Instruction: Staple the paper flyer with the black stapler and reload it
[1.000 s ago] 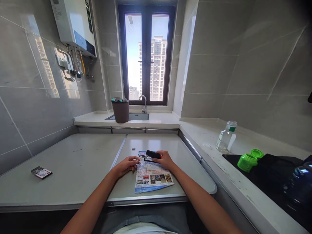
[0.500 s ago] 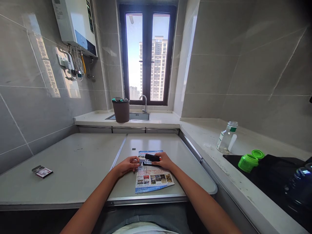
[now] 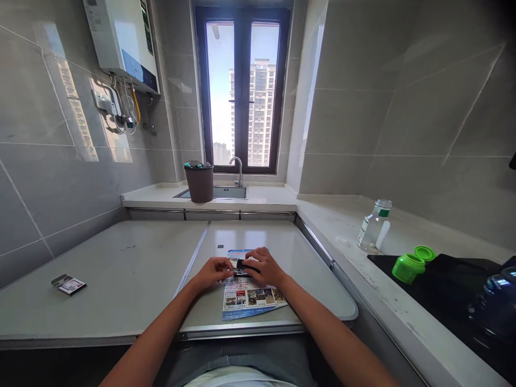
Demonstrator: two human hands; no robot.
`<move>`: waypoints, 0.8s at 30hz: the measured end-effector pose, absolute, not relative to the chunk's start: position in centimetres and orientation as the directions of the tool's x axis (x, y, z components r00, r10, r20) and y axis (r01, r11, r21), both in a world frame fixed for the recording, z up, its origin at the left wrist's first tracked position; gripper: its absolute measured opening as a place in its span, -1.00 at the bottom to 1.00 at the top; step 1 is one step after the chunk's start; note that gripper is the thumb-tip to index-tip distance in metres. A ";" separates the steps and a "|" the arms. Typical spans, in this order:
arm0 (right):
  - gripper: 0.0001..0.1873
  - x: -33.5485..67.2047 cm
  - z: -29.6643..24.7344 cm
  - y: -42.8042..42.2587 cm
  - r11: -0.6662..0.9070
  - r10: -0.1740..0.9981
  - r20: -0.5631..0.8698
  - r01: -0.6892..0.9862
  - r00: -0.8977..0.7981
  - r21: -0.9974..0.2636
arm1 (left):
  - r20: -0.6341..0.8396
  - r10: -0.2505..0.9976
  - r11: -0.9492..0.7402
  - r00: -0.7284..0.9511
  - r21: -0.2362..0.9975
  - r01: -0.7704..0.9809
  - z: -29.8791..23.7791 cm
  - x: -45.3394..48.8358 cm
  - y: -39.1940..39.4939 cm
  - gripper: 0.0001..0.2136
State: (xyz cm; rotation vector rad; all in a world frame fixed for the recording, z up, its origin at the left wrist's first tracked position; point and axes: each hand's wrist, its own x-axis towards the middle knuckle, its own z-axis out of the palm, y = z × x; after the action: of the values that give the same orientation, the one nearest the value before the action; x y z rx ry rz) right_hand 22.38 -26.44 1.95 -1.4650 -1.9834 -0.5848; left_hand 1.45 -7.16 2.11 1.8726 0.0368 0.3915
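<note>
A black stapler (image 3: 241, 267) with a silver metal part lies over a printed leaflet (image 3: 253, 297) on the table. My right hand (image 3: 264, 267) is closed over the stapler's right part, with its fingers on top covering much of it. At the stapler's left end, the fingers of my left hand (image 3: 215, 271) are pinched together near the silver part. Whatever lies between those fingertips is too small to make out. Behind the hands a small dark grey strip (image 3: 220, 246), perhaps staples, rests on the table.
An opened small box (image 3: 71, 285) sits on the table's left half (image 3: 121, 306). On the right counter stand a glass bottle (image 3: 374, 228) and a green jar (image 3: 408, 267) with its lid up. A brown bin (image 3: 199, 184) stands by the sink (image 3: 229, 192).
My right hand has moved from the stapler's right end to over its top, with the fingers further left. The stapler's raised black upper part now sits lower. My left hand stays at the left end.
</note>
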 end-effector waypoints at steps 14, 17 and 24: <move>-0.68 21.2 2.3 -26.5 0.170 0.659 0.698 0.960 -0.278 0.222 | 0.255 0.248 -0.369 0.935 0.917 -0.152 2.5 1.6 -7.7 -0.58; -0.64 20.3 2.2 -26.5 0.197 0.607 0.669 0.897 -0.428 0.395 | 0.240 0.222 -0.348 0.945 0.925 -0.153 2.1 1.4 -7.4 -0.56; -0.73 20.2 1.5 -26.0 0.247 0.614 0.584 0.833 -0.530 0.496 | 0.221 0.143 -0.321 0.965 0.932 -0.166 1.8 1.0 -7.2 -0.50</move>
State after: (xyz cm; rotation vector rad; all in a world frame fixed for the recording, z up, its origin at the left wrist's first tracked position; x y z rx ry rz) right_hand 20.25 -26.00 1.55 -1.3465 -2.2520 -1.1583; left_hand 0.98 -7.23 1.85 1.8723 -0.0165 0.3095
